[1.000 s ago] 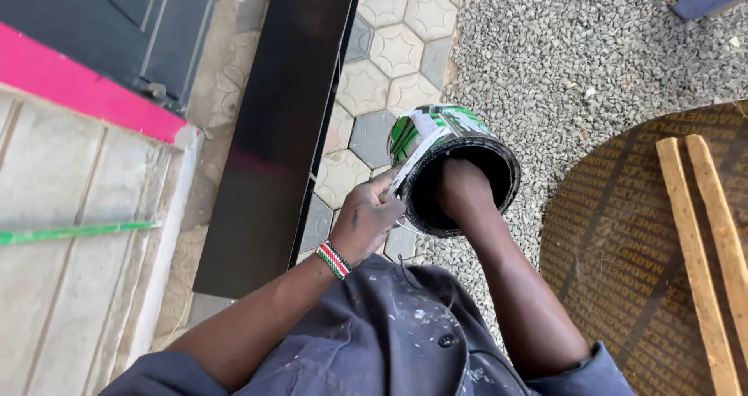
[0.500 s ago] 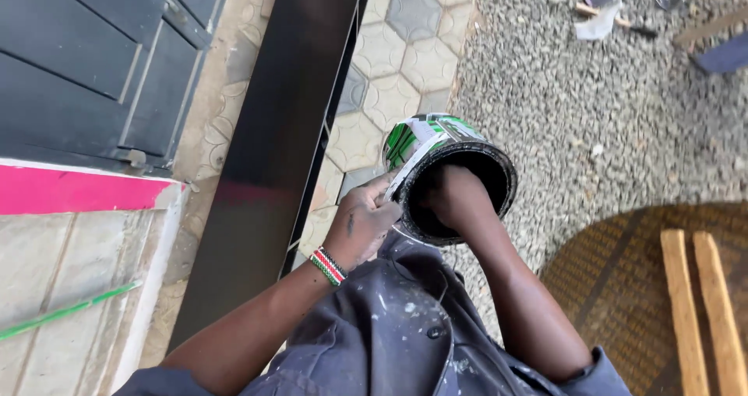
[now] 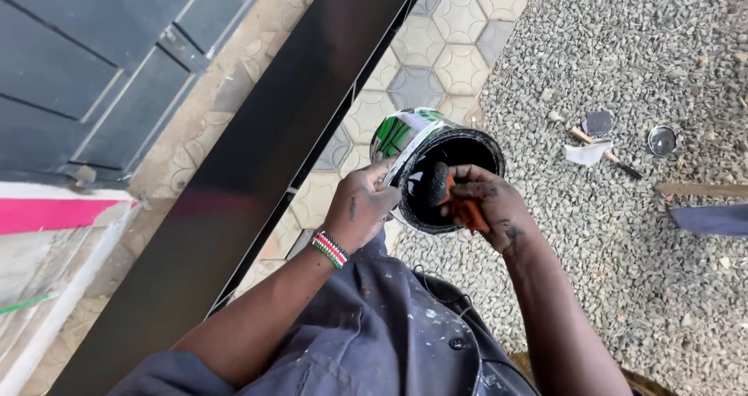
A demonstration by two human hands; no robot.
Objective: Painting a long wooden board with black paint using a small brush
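2 hands: left hand (image 3: 360, 209) clamps paint can (image 3: 425, 151); right hand (image 3: 491, 209) pinches brush (image 3: 444, 190).

The ground is in two parts: hexagonal paving tiles (image 3: 460, 61) in grey and cream, and beside them a wide bed of loose grey gravel (image 3: 623, 232). On the gravel lie a small brush (image 3: 604, 153) with a pale rag, a round metal lid (image 3: 661, 140), and a strip of wood (image 3: 701, 188). A long black panel (image 3: 257, 178) lies slantwise over the tiles.
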